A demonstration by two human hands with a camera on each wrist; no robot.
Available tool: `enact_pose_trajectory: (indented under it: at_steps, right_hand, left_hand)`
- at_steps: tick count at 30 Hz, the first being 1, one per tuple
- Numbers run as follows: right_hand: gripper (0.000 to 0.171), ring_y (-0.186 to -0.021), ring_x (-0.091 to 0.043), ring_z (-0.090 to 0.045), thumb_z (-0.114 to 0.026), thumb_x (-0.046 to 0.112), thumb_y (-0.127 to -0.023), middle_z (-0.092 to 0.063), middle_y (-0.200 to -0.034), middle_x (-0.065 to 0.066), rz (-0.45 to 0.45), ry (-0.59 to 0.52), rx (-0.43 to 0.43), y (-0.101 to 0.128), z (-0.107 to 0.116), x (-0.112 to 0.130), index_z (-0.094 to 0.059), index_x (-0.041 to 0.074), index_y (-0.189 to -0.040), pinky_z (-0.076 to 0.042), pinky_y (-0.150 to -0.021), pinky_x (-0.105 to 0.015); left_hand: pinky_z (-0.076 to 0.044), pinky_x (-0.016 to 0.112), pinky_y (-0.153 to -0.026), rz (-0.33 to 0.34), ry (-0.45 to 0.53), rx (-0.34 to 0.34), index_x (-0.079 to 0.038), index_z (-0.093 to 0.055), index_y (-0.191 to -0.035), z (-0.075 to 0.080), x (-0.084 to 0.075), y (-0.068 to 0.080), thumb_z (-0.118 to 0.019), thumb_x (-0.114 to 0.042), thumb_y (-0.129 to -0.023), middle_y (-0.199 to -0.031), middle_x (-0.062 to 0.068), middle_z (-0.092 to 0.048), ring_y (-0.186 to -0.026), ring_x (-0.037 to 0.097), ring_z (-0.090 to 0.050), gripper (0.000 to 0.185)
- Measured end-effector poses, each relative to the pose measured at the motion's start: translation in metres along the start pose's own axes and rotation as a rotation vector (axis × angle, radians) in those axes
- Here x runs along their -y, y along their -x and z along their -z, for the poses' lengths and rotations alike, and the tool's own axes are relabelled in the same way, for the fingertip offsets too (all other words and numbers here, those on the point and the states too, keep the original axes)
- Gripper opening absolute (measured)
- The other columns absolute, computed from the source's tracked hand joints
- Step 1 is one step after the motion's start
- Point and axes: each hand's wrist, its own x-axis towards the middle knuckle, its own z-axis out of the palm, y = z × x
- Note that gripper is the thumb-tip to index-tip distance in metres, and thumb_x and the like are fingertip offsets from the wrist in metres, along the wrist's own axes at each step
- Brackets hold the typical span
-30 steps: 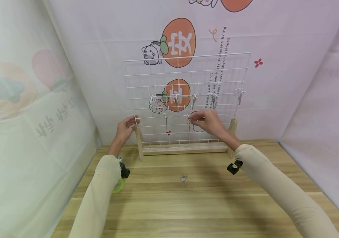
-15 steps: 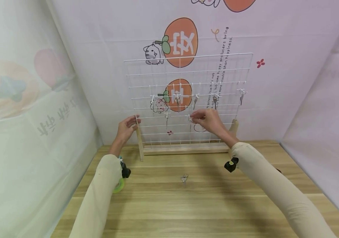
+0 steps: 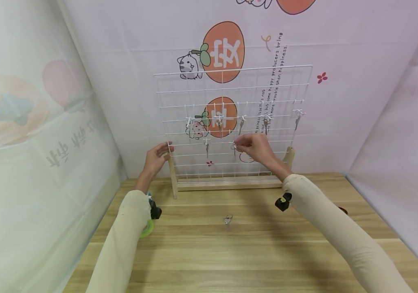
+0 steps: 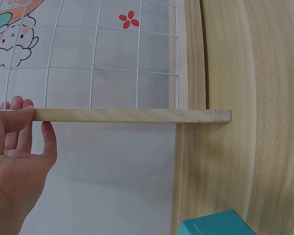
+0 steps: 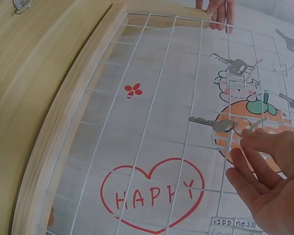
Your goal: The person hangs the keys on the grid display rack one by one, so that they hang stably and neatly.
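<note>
A white wire grid rack (image 3: pixel 230 165) stands on wooden feet, with keys hanging from its hooks. My left hand (image 3: pixel 155 159) grips the upper end of the rack's left wooden post (image 4: pixel 127 115), thumb on one face and fingers on the other. With thumb and fingertips, my right hand (image 5: pixel 267 171) pinches the ring of a silver key (image 5: pixel 210 123) at a hook in the lower row. To its left in the head view, another key (image 3: pixel 207 150) hangs in that row. A loose key (image 3: pixel 227 220) with a ring lies on the table before the rack.
Several keys, one of them at the far right (image 3: pixel 298 120), hang in the upper row. A green tape roll (image 3: pixel 146 228) lies by my left forearm, and a teal box (image 4: pixel 216 224) stands near the left post. Printed cloth (image 3: pixel 340 122) walls surround the wooden table (image 3: pixel 209 260).
My right wrist has shifted slightly left while the fingertips stay at the key ring by the hook. The neighbouring key has turned a little on its hook. My left hand keeps its hold.
</note>
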Motion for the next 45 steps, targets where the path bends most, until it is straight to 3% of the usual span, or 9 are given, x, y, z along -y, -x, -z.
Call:
enact_pose_trajectory:
  at_steps: [10,24,32,41,45]
  right_hand:
    - [0.023,-0.095,-0.025,-0.075,-0.079,0.007,-0.092,-0.079,-0.106,-0.013,0.005,0.007,-0.016,0.011,0.007,0.004,-0.078,0.004,-0.115,-0.063,-0.085,-0.043]
    - [0.022,-0.093,-0.023,-0.075,-0.080,0.008,-0.092,-0.079,-0.104,-0.009,0.015,-0.001,0.068,0.040,0.006,0.010,-0.078,0.006,-0.114,-0.063,-0.086,-0.042]
    - [0.022,-0.096,-0.024,-0.075,-0.081,0.007,-0.091,-0.078,-0.106,-0.010,0.045,0.000,0.111,0.059,-0.009,0.004,-0.078,0.005,-0.112,-0.062,-0.091,-0.044]
    - [0.019,-0.088,-0.023,-0.075,-0.083,0.000,-0.086,-0.078,-0.097,-0.010,0.117,-0.019,0.150,0.083,-0.036,-0.009,-0.078,0.001,-0.104,-0.063,-0.083,-0.047]
    - [0.019,-0.089,-0.022,-0.075,-0.083,0.000,-0.086,-0.078,-0.098,-0.009,0.084,-0.039,0.188,0.093,-0.048,-0.015,-0.078,0.004,-0.105,-0.062,-0.085,-0.050]
  left_hand:
    - [-0.045,0.043,-0.115,-0.020,-0.064,-0.022,0.002,-0.055,-0.146,0.002,0.001,0.002,-0.056,0.020,-0.095,-0.139,0.026,-0.062,-0.136,0.033,-0.056,0.054]
    - [-0.042,0.045,-0.117,-0.028,-0.038,-0.028,0.005,-0.054,-0.146,0.004,0.003,0.002,-0.054,0.022,-0.094,-0.140,0.031,-0.059,-0.136,0.036,-0.055,0.054]
    - [-0.039,0.047,-0.119,-0.024,-0.022,-0.014,0.005,-0.052,-0.148,0.003,0.002,0.003,-0.054,0.021,-0.095,-0.143,0.033,-0.056,-0.139,0.037,-0.052,0.055]
    - [-0.045,0.041,-0.115,-0.027,-0.049,-0.026,0.003,-0.055,-0.145,0.001,0.001,0.001,-0.056,0.021,-0.094,-0.139,0.029,-0.060,-0.136,0.035,-0.056,0.054]
    - [-0.045,0.041,-0.115,-0.031,-0.065,-0.023,0.003,-0.056,-0.145,-0.001,0.002,0.000,-0.056,0.021,-0.094,-0.138,0.027,-0.062,-0.135,0.034,-0.057,0.054]
